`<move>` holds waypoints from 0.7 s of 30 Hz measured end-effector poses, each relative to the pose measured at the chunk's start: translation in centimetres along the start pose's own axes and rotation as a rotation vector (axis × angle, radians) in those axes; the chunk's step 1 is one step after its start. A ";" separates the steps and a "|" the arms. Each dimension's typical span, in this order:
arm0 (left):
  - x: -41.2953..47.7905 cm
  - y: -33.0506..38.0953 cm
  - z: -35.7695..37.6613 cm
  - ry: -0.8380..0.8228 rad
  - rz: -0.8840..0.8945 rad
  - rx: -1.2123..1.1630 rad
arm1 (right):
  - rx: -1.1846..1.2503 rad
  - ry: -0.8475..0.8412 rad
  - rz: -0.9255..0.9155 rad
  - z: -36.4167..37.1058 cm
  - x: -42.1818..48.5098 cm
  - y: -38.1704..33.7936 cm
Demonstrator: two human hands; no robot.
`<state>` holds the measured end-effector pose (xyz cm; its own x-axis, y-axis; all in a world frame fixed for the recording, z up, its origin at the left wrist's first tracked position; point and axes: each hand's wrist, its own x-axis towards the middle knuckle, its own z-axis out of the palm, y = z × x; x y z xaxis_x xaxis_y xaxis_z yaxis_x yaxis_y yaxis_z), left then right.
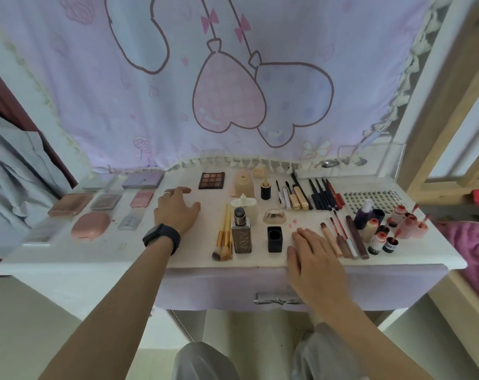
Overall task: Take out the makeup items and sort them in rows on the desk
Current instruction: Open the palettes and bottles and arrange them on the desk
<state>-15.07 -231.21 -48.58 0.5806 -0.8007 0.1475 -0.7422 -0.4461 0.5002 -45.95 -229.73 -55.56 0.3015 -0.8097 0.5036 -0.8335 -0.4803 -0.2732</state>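
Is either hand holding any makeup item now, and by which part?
Nothing is held. The left hand and right hand rest open on the desk.

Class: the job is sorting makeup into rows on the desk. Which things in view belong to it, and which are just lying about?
Job: palette, compacts, brushes, foundation bottle, pencils, lip tubes, desk.
Lying about: curtain, grey clothes, pink cloth, wooden frame.

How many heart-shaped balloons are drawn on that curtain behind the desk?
2. The pink balloon is in the middle of the curtain; the lilac balloon sits against its right side, partly tucked behind it. None seems hidden.
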 end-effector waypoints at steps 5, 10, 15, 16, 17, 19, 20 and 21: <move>-3.2 -4.6 -4.1 0.079 0.039 0.065 | 0.151 0.121 -0.028 -3.3 -0.7 -1.6; -4.6 -9.9 -6.8 0.074 -0.068 0.102 | 0.284 0.099 -0.311 -3.8 -1.7 -9.0; -5.4 -12.6 -7.6 0.015 -0.116 0.128 | 0.284 -0.090 -0.492 0.8 -0.4 -16.6; -5.4 -12.8 -7.6 0.005 -0.107 0.129 | 0.267 -0.104 -0.524 2.0 0.1 -17.9; -5.3 -12.9 -7.6 -0.002 -0.097 0.129 | 0.235 -0.104 -0.558 3.2 0.6 -19.1; -4.8 -13.2 -7.4 -0.015 -0.079 0.129 | 0.144 -0.107 -0.617 5.5 1.6 -20.8; -4.5 -13.3 -7.3 -0.021 -0.073 0.134 | 0.111 -0.125 -0.625 6.3 2.0 -21.3; -4.1 -13.5 -7.2 -0.025 -0.069 0.145 | 0.098 -0.146 -0.627 7.1 2.1 -21.5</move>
<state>-5.06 -219.02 -49.76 0.6247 -0.7751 0.0950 -0.7425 -0.5519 0.3796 -24.09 -223.51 -54.42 0.7825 -0.4002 0.4770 -0.4349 -0.8995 -0.0413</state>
